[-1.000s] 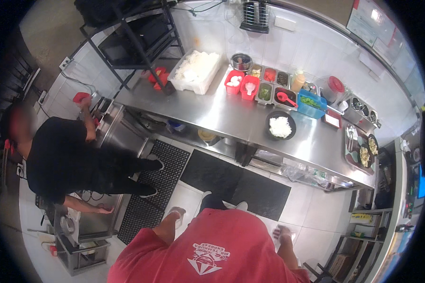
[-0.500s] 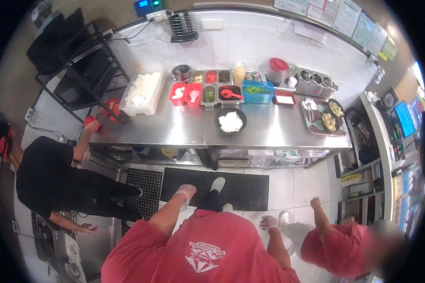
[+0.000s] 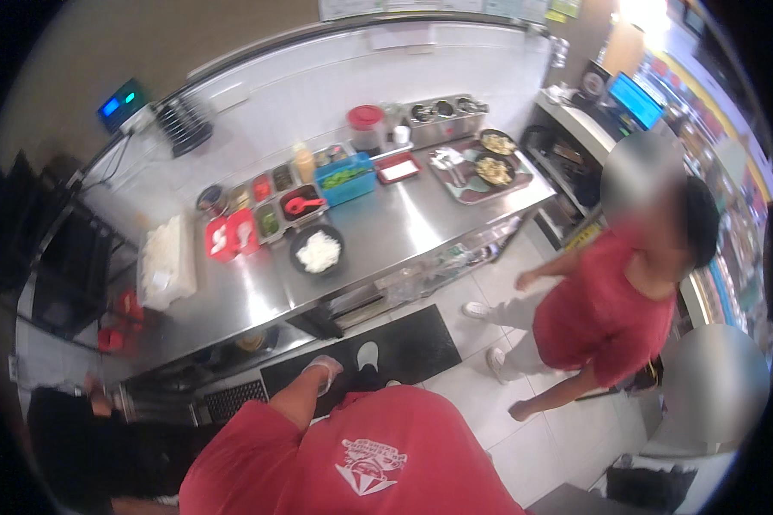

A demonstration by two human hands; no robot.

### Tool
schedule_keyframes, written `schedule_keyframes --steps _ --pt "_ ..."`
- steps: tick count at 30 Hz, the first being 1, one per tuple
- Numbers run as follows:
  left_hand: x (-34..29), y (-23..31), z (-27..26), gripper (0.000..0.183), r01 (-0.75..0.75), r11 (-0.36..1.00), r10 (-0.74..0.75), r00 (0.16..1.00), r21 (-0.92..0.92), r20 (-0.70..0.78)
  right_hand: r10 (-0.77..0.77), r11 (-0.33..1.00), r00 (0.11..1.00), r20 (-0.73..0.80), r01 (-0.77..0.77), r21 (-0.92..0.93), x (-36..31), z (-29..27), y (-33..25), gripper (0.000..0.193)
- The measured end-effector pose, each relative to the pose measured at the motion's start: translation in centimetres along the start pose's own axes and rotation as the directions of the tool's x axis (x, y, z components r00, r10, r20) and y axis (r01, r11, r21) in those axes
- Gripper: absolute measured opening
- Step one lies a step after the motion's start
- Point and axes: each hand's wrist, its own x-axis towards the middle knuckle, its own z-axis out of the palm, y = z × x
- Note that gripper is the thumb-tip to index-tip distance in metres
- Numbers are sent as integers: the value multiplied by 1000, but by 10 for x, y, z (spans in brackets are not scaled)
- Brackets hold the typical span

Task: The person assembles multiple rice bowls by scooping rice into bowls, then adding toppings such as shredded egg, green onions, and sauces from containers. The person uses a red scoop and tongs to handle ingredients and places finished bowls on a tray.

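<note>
My left hand (image 3: 325, 372), in a clear plastic glove, hangs in front of the counter's near edge, above the dark floor mat. Nothing shows in it, but the glove and blur hide how its fingers lie. Out of view is my right hand. Nearest on the steel counter (image 3: 378, 249) is a black bowl of white rice (image 3: 319, 251). Behind it stand a pan with a red scoop (image 3: 301, 204), a blue tub of chopped greens (image 3: 343, 177) and red tubs (image 3: 232, 236). To their left is a white bin of rice (image 3: 167, 262).
A co-worker in a red shirt (image 3: 605, 300) stands at my right; another in black (image 3: 69, 446) is at lower left. At the counter's right end is a tray (image 3: 468, 194) with two filled black bowls (image 3: 495, 170). A black rack (image 3: 69, 283) stands far left.
My view has swung to the right, so the counter appears tilted. My right hand has left the picture. The red-shirted co-worker now stands more upright in view, and another person shows behind.
</note>
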Motion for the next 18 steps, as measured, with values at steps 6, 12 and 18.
schedule_keyframes --steps 6,12,18 --pt "-8 35 -22 44 110 487 -167 985 -867 31 232 831 952 202 -301 467 11 -50 -134 37" --pt "-62 5 4 43 65 297 -199 980 -953 5 385 648 870 308 -492 581 112 -95 -146 24" --pt "-113 -102 162 26 22 974 -22 1000 227 -3 273 817 951 147 -310 487 156 -143 -233 42"
